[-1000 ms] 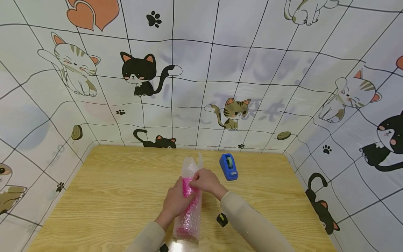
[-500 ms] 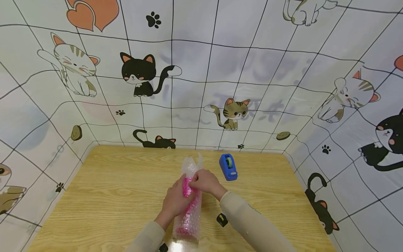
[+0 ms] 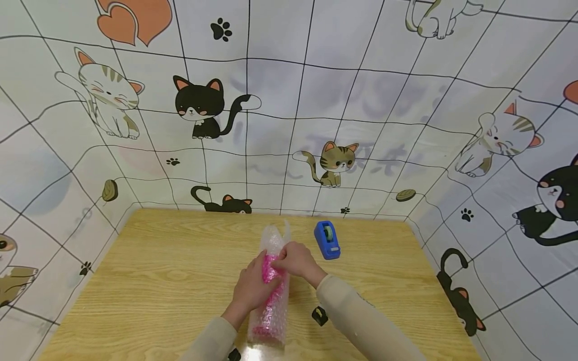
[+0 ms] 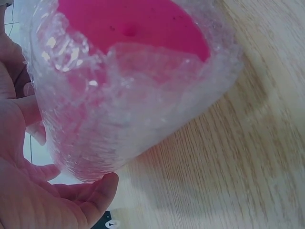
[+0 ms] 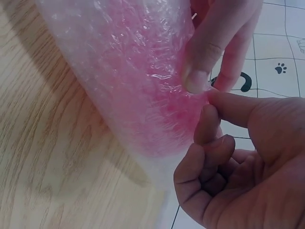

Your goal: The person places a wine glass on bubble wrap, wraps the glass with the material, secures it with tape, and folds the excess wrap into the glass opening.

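Observation:
A long pink object [image 4: 138, 24] with a round, dimpled end is rolled in clear bubble wrap [image 3: 273, 240]. The roll lies lengthwise on the wooden table, the wrap extending past its far end. My left hand [image 3: 254, 287] holds the roll near its middle, thumb on top and fingers along the left side. My right hand [image 3: 297, 260] meets it from the right, near the far end. In the right wrist view its thumb and index finger pinch the edge of the wrap beside the left thumb, the other fingers curled in.
A blue tape dispenser [image 3: 327, 239] stands at the back right, beyond the right hand. One small black object [image 3: 319, 316] is beside the right sleeve, another [image 3: 234, 355] by the left. A cat-patterned sheet [image 3: 271, 130] rises behind the wooden table [image 3: 171, 281] and on both sides.
Both hands stay in place on the wrapped roll. The small black object by the right sleeve has turned slightly, its yellow mark no longer showing.

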`<state>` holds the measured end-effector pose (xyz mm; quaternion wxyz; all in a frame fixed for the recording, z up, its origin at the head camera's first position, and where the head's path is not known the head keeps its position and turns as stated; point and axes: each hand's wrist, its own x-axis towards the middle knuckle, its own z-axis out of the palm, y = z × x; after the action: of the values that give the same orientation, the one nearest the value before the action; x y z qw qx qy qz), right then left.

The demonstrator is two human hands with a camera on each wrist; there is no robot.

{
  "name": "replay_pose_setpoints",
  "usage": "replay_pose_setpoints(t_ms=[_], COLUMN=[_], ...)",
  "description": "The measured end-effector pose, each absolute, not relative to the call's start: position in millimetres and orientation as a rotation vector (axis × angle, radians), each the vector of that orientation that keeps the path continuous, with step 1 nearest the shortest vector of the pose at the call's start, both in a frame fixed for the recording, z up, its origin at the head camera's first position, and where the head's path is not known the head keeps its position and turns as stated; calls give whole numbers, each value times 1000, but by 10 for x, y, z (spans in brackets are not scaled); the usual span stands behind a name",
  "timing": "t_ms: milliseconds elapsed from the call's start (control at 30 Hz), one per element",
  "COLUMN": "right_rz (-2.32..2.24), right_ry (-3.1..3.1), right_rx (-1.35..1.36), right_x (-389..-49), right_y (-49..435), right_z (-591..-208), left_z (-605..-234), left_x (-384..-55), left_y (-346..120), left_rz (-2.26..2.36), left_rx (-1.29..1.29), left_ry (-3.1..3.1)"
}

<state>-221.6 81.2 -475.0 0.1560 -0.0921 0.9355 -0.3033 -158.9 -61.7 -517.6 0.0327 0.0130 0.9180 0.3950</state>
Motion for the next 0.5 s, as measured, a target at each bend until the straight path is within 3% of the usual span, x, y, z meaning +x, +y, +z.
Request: replay_pose_setpoints(t_ms=[500], right_rz=[-942], right_ry=[2550], right_rx=[-336], right_x=[-2233], right_y=[907], right_z=[-4650], left_z=[-5173], left_x=[-1585], left_y=[-635], left_rz=[1231], left_rx=[40], left_ry=[2809])
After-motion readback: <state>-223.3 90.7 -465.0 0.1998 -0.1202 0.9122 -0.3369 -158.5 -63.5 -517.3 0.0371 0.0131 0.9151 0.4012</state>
